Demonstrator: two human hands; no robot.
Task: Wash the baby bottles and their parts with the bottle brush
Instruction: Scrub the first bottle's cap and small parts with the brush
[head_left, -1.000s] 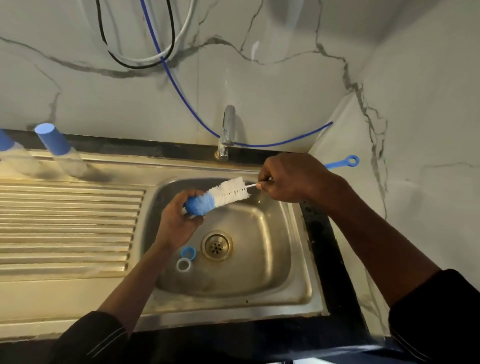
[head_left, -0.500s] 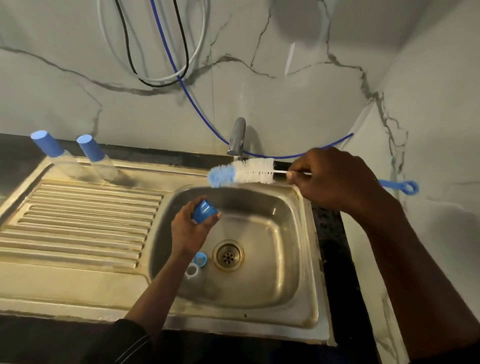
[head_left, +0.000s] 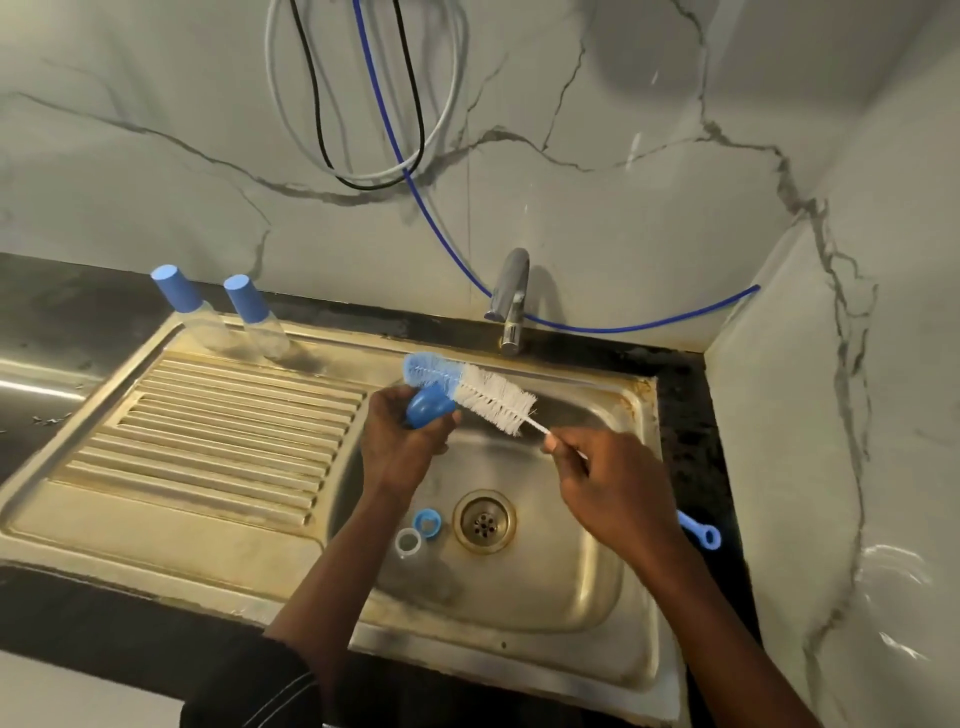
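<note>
two capped bottles (head_left: 179, 304) (head_left: 255, 314) stand back on the drainboard (head_left: 218, 431), left hand (head_left: 400, 452) grips a blue cap (head_left: 428, 409) over the sink (head_left: 571, 571) with the brush (head_left: 493, 397) bristles touching it, right hand (head_left: 618, 493) pinching the brush's wire stem

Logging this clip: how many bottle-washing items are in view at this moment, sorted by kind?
capped bottles on the drainboard: 2
loose blue cap in the left hand: 1
rings in the sink basin: 2, a blue ring and a clear ring
bottle brush in the right hand: 1
Total: 6
</note>
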